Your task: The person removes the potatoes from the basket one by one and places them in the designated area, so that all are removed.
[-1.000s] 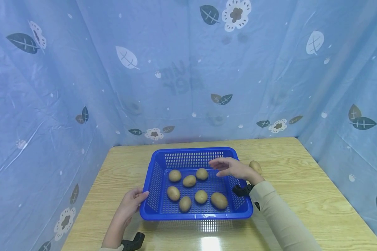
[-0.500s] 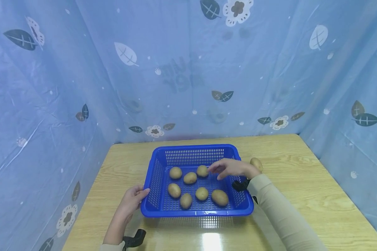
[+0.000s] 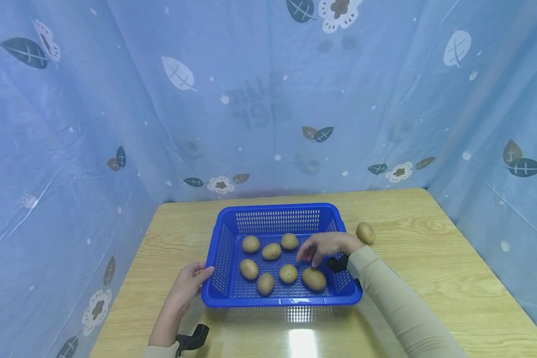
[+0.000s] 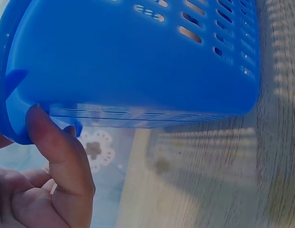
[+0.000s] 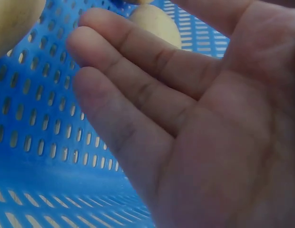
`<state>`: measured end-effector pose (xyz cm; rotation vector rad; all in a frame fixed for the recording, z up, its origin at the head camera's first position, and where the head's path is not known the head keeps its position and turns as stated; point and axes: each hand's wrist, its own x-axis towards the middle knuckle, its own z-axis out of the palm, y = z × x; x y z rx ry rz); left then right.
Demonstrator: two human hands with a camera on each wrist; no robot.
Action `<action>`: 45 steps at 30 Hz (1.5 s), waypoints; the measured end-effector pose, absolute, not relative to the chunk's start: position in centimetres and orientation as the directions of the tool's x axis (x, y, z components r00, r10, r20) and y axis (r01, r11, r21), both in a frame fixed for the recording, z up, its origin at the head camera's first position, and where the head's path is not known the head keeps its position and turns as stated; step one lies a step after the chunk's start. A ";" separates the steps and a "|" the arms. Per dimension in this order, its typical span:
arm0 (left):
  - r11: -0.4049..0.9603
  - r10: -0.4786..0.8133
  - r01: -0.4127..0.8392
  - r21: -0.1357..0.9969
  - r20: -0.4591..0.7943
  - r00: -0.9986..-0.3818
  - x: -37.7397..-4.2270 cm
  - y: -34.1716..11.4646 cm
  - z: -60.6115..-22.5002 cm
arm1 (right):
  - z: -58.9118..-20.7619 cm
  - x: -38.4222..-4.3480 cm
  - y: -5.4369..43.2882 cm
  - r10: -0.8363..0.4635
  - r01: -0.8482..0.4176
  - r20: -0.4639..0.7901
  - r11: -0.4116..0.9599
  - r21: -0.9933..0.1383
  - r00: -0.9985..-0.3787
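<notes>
A blue plastic basket [image 3: 282, 301] with slotted walls stands on the table, several potatoes spread over its floor. My left hand [image 3: 190, 284] grips the basket's left rim, thumb on top; in the left wrist view its fingers [image 4: 62, 147] curl round the rim beside the blue wall. Inside the basket, on the right side, my right hand [image 3: 323, 246] hovers with fingers pointing down and nothing between them. Just below it lies a large potato [image 3: 313, 279], with a rounder potato [image 3: 288, 274] to its left. The right wrist view shows the right palm [image 5: 219, 137] bare, fingers loosely extended.
One potato [image 3: 365, 233] lies on the wooden table [image 3: 429, 258] outside the basket, to its right. A blue patterned curtain [image 3: 268, 99] surrounds the table at the back and both sides. Black wrist mounts [image 3: 192, 338] are strapped to both wrists.
My right hand has come down and nearer inside the basket, from above the far right potato toward the large front potato. My left hand keeps its hold on the rim.
</notes>
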<state>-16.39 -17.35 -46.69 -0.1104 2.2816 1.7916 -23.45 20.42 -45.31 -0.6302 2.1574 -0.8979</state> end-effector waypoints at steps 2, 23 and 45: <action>0.250 0.080 -0.211 0.945 -0.237 -0.968 -16.4 -17.4 -46.6 | -45.3 -23.5 20.3 -0.658 -0.184 -0.424 0.649 -0.738 -0.623; 0.228 0.083 -0.204 0.952 -0.228 -0.970 -16.7 -17.4 -46.9 | -45.2 -23.3 19.8 -0.601 -0.207 -0.586 0.772 -0.601 -0.543; 0.235 0.085 -0.202 0.951 -0.227 -0.970 -16.5 -17.2 -46.9 | -46.3 -23.2 19.9 -0.548 -0.124 -0.664 0.810 -0.573 -0.509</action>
